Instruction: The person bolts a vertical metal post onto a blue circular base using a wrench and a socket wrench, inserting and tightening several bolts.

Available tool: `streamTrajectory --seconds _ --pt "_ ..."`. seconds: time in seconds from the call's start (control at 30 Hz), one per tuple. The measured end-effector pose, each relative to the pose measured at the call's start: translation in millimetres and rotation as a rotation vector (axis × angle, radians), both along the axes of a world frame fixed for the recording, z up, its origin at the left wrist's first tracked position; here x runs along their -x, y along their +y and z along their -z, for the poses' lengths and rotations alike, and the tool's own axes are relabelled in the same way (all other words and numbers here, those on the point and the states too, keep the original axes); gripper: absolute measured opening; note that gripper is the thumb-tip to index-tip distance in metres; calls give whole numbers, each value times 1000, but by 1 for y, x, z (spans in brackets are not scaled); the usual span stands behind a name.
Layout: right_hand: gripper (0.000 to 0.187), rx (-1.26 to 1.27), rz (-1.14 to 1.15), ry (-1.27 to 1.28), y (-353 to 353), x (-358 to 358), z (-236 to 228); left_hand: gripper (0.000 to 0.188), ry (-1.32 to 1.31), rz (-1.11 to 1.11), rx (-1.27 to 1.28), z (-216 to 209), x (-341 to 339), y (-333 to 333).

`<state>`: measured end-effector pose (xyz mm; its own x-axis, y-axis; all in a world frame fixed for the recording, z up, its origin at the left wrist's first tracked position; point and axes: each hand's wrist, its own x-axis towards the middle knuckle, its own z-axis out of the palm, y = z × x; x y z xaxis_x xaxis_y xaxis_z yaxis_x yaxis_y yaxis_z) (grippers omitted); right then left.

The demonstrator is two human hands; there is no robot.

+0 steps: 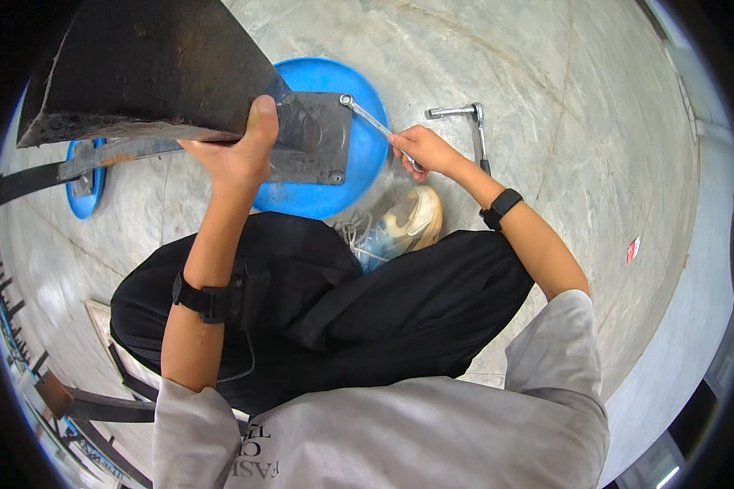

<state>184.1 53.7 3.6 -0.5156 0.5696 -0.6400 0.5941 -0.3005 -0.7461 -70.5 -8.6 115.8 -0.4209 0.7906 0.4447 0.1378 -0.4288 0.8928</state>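
Observation:
My left hand (240, 151) is wrapped round the lower edge of a large dark metal post (155, 65), thumb up along its side. The post rises from a flat metal base plate (318, 138), which lies on a round blue disc (371, 163). In my right hand (426, 152) is a silver wrench (371, 121), gripped by its shaft. The wrench's ring end sits over the plate's far right corner, hiding what is under it. A bolt head (338, 178) shows at the near right corner.
A ratchet wrench with a socket (479, 130) lies on the concrete floor (546, 98) right of my hand. My shoe (408, 224) is close to the blue disc. A dark curved bar (98, 159) and a second blue disc (79, 200) are at the left.

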Motion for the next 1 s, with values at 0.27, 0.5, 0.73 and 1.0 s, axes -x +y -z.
streamTrajectory --seconds 0.27,0.5,0.73,1.0 --pt "39 -50 33 -82 9 -2 -4 53 -79 -30 15 3 -2 -1" --pt "39 -66 61 -42 15 -9 -1 62 -131 -25 0 5 -1 -1" --pt "45 -479 -117 -236 93 -16 -5 54 -16 36 -21 2 5 -4" --pt "41 -664 -671 -292 190 72 -49 54 13 53 29 8 6 -12"
